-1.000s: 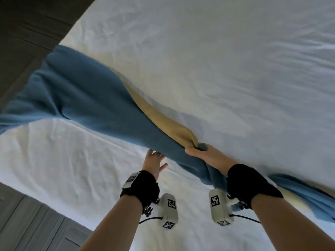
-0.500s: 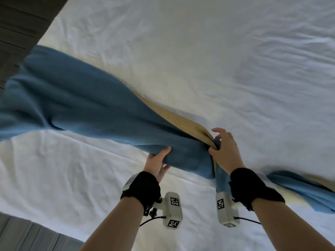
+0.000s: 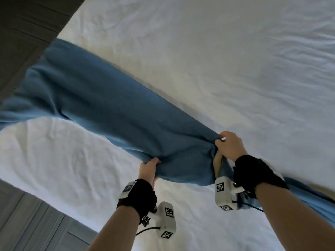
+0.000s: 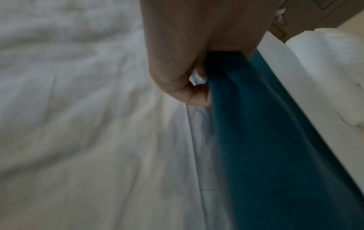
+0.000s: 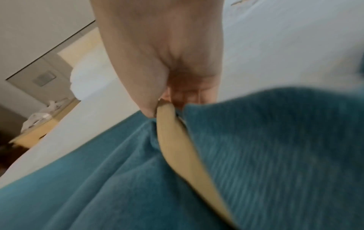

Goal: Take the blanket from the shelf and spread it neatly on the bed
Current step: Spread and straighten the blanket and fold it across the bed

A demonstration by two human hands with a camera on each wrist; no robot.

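Blue fleece blanket (image 3: 112, 113), tan on the reverse, is off the shelf and on the bed (image 3: 235, 60), bunched in a long diagonal band, not spread.

Head view: my left hand (image 3: 148, 169) now grips the near lower edge of the band with fingers curled under it. A second ago it was spread and only reaching under the cloth, so that grip is new. My right hand (image 3: 229, 146) has also shifted, from lying along the fold to a closed pinch on the upper edge, just right of the left hand's grip. The tan lining showed as a long strip earlier. Now only a sliver shows under my right wrist. The rest of the blanket runs away up-left from both hands and a tail trails behind my right forearm. My read: both edges are secured, and the next step is to pull them apart to open the fold. Spreading has barely started.

Left wrist view: left hand (image 4: 189, 65) fingers are wrapped around a gathered blue edge (image 4: 275, 140), white sheet (image 4: 88, 124) below and left of the hand. Blurry.

Right wrist view: right hand (image 5: 163, 62) thumb and fingers pinch blue fleece (image 5: 118, 179) plus a tan strip (image 5: 177, 147) that hangs straight down from the pinch.

Containers: none in view.
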